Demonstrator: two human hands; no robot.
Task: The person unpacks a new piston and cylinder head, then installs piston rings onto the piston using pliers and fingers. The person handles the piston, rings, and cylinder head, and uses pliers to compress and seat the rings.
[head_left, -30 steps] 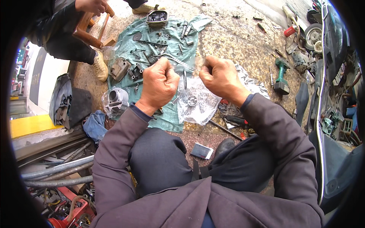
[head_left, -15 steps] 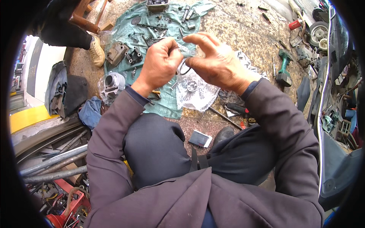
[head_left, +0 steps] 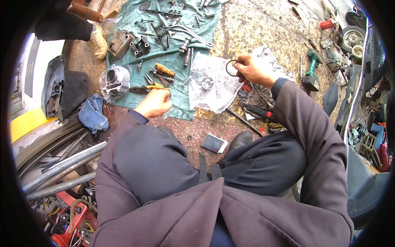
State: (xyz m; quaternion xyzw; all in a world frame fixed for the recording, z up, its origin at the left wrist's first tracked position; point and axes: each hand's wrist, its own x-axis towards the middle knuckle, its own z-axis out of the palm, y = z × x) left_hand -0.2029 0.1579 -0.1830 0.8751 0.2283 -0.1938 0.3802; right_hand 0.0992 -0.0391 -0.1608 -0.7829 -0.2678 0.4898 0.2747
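Pinched by the right hand point(head_left: 252, 71), 1 thin ring point(head_left: 226, 68) is not on the round metal part point(head_left: 207, 83); what the left hand point(head_left: 154, 103) grips, I cannot tell.

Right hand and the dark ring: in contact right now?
Touching. The head view shows it: the fingers of the right hand grip the ring at its right side, and the rest of its loop sticks out to the left.

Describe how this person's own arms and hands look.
Both hands, left and right, are bare, without gloves. The arms are covered by long, plain, brownish-purple jacket sleeves, creased at the elbows, with narrow dark navy cuffs showing at the wrists. No markings show on the sleeves.
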